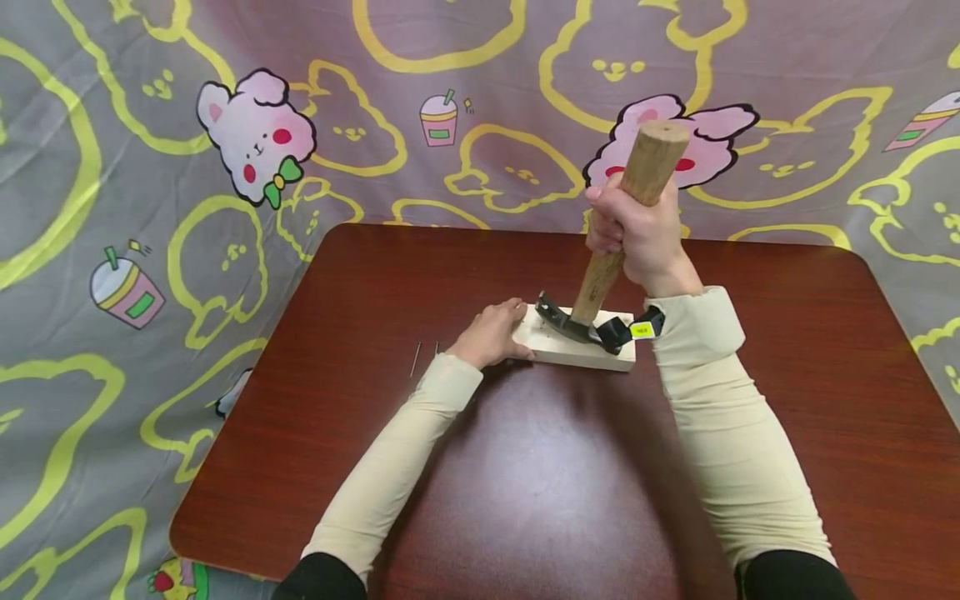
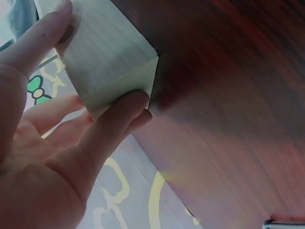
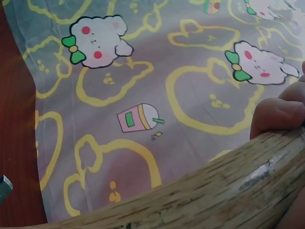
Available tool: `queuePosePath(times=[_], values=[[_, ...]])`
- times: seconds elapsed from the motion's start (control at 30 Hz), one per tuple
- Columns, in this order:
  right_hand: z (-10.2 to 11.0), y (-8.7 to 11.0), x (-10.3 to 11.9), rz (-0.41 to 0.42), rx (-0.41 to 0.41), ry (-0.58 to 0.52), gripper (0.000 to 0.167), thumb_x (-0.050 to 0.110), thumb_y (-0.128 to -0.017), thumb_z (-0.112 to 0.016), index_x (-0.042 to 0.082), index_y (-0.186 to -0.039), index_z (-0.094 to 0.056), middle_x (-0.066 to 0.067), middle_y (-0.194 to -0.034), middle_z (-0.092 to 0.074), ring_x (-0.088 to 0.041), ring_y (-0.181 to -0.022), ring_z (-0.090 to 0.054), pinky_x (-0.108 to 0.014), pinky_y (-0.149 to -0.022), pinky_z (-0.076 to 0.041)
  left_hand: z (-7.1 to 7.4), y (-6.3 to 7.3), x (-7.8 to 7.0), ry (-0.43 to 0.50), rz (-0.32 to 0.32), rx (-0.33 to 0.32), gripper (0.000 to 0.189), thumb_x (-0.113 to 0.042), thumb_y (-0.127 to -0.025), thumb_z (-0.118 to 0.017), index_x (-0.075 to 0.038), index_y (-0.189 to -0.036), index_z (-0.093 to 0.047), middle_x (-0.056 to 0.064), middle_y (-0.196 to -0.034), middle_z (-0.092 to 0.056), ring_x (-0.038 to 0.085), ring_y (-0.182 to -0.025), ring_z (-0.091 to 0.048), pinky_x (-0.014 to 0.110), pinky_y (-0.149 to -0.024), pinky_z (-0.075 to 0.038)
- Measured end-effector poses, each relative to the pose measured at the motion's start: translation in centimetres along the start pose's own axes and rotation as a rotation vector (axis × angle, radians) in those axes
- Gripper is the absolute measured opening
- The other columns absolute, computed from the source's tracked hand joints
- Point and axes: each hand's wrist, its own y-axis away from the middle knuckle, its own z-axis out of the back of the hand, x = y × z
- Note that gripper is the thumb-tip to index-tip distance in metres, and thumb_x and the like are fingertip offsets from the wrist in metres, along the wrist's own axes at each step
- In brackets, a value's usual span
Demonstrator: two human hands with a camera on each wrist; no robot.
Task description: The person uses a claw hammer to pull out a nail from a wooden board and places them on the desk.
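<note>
A pale wooden block [image 1: 573, 354] lies flat on the table. My left hand [image 1: 487, 335] grips its left end, and the left wrist view shows thumb and fingers around the block's end [image 2: 107, 47]. My right hand [image 1: 637, 229] is wrapped around the wooden handle of a claw hammer [image 1: 597, 287]. The handle stands up at a tilt, its top leaning right. Down at the block, the dark curved claw [image 1: 558, 318] points left and overlaps the block's top face. In the right wrist view the hammer handle [image 3: 190, 205] crosses the bottom, with fingers [image 3: 276, 114] curled over it.
Two loose nails lie left of my left hand, one nail [image 1: 416, 360] farther out and another nail [image 1: 437, 347] close to the sleeve. The reddish-brown table [image 1: 360, 292] has rounded corners. A patterned cloth [image 1: 480, 100] hangs behind it and at the sides.
</note>
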Motion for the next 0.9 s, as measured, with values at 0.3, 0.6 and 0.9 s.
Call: queuePosePath(times=[0.3, 0.6, 0.9], values=[[0.24, 0.36, 0.04, 0.041, 0.028, 0.004, 0.026, -0.004, -0.082, -0.052, 0.006, -0.059, -0.045, 0.001, -0.041, -0.032, -0.016, -0.034, -0.023, -0.028, -0.033, -0.022, -0.12, 0.06, 0.04, 0.002, -0.001, 0.001, 0.087, -0.039, -0.072, -0.083, -0.004, -0.143, -0.045, 0.015, -0.151, -0.041, 0.036, -0.132, -0.048, 0.044, -0.107, -0.043], [0.19, 0.54, -0.17, 0.054, 0.025, 0.002, 0.025, -0.004, -0.082, -0.052, 0.005, -0.059, -0.046, 0.0, -0.041, -0.033, -0.017, -0.034, -0.023, -0.029, -0.033, -0.021, -0.07, 0.12, 0.09, 0.013, -0.019, 0.002, 0.086, -0.037, -0.073, -0.083, -0.002, -0.142, -0.046, 0.016, -0.149, -0.043, 0.035, -0.131, -0.049, 0.042, -0.107, -0.043], [-0.05, 0.66, -0.08, 0.073, 0.034, -0.001, 0.025, -0.004, -0.081, -0.053, 0.005, -0.06, -0.045, 0.0, -0.041, -0.032, -0.016, -0.034, -0.024, -0.029, -0.032, -0.02, 0.05, 0.21, 0.19, 0.014, -0.043, 0.003, 0.084, -0.035, -0.074, -0.083, -0.001, -0.141, -0.047, 0.013, -0.142, -0.05, 0.033, -0.124, -0.054, 0.041, -0.103, -0.047]])
